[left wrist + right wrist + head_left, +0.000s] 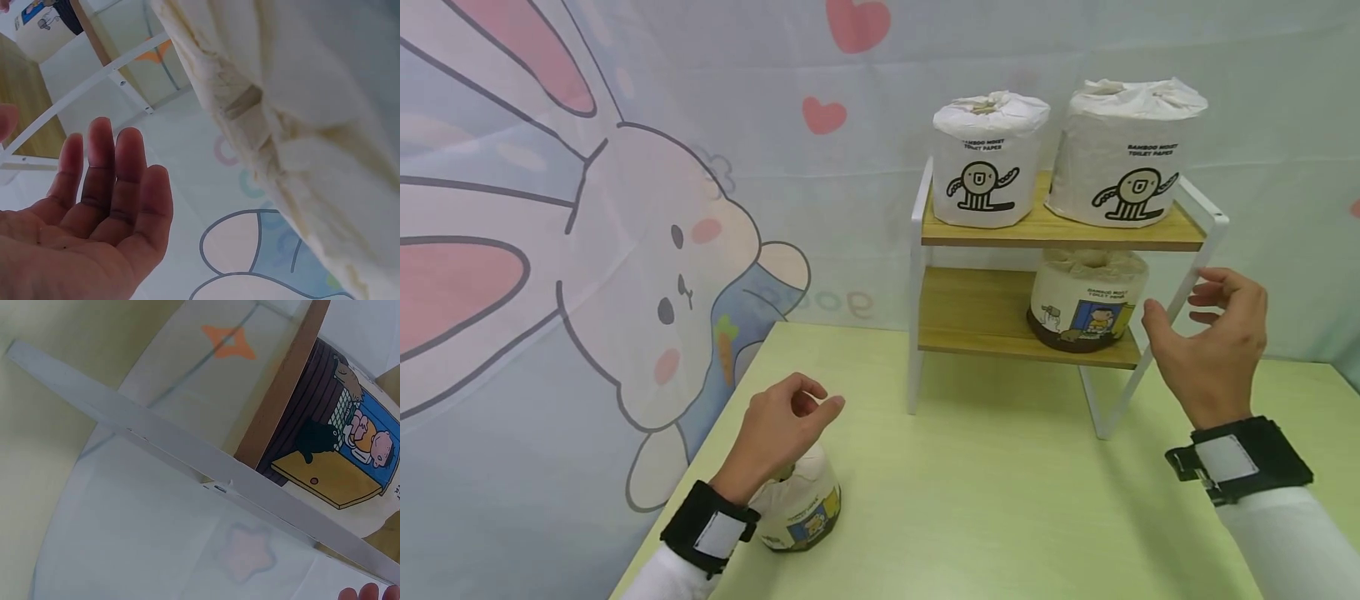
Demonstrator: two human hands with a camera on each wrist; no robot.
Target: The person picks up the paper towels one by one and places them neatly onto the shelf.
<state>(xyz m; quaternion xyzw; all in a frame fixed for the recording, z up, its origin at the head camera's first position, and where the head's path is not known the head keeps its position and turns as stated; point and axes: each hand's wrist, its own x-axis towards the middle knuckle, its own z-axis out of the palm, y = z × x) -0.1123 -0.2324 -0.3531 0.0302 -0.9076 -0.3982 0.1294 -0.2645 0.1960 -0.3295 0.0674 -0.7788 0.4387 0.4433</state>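
Note:
My left hand (pixel 786 421) hovers over a wrapped toilet roll (pixel 805 504) on the table, its fingers loosely bent and holding nothing. In the left wrist view the palm and fingers (pixel 128 181) are spread apart from the roll's white wrapper (pixel 312 137). At the shelf's right side is my right hand (pixel 1221 342), thumb and fingers apart around the slanted white side leg (pixel 1123 404); contact cannot be told. A printed toilet roll (pixel 1086 300) stands on the lower board, near that thumb. Only fingertips (pixel 369 592) show in the right wrist view, close to the white frame (pixel 187 459).
The two-tier shelf has an upper wooden board (pixel 992 233) bearing a smaller white-wrapped roll (pixel 992 179) and a larger one (pixel 1131 158). Its lower board (pixel 966 308) sits above the pale green table (pixel 977 500). A cartoon backdrop cloth (pixel 880 208) hangs behind.

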